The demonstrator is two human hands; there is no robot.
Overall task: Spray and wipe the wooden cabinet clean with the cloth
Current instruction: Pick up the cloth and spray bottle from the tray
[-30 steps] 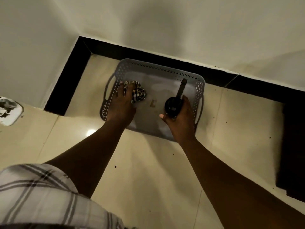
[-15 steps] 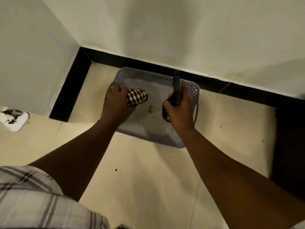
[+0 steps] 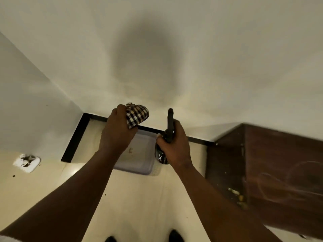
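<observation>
My left hand point(image 3: 116, 131) grips a balled-up black-and-white checked cloth point(image 3: 136, 114), held up in front of the wall. My right hand point(image 3: 174, 145) is closed around a dark spray bottle point(image 3: 169, 130), whose nozzle points up and whose base shows below my palm. Both hands hover above a grey plastic basket point(image 3: 139, 159) on the floor. The dark wooden cabinet point(image 3: 272, 165) stands at the right, with pale smear marks on its top and crumbs along its front edge.
Cream floor tiles meet a black skirting board point(image 3: 73, 137) along white walls in the corner. A chipped white object point(image 3: 27, 162) lies on the floor at the left. My shoe tips point(image 3: 175, 236) show at the bottom edge.
Both hands have lifted out of the basket, carrying the cloth and the spray bottle upward. The view has tilted up and right, bringing the wooden cabinet into sight.
</observation>
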